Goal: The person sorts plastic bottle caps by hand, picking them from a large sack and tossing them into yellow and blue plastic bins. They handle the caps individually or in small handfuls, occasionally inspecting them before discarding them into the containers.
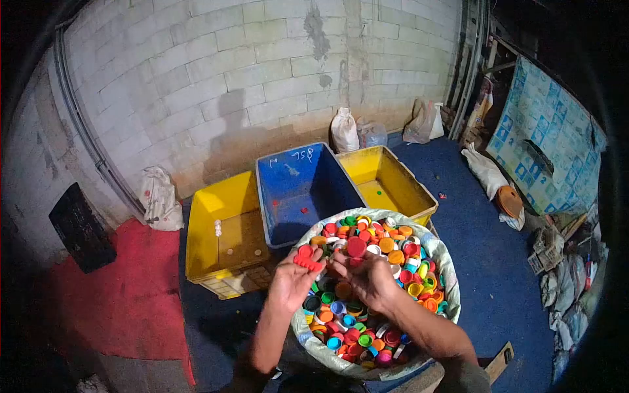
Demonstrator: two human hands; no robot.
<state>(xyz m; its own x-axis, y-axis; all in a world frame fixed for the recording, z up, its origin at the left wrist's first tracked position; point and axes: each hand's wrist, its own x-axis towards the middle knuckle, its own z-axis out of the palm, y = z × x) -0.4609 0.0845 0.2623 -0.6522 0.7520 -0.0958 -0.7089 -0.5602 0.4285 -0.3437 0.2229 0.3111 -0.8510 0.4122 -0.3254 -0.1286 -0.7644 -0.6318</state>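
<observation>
My left hand is closed around several red bottle caps, which show along its fingers at the left rim of a big sack. Over the middle of the sack is my right hand, its fingers curled in at a larger red cap. That cap appears to be in its grip, though the fingertips are partly hidden. Below both hands, the white woven sack is heaped with loose plastic bottle caps in red, orange, green, blue, yellow and white.
Behind the sack stand a blue bin with a few red caps, a left yellow bin with some pale caps, and a right yellow bin with a green cap. White bags lean against the block wall.
</observation>
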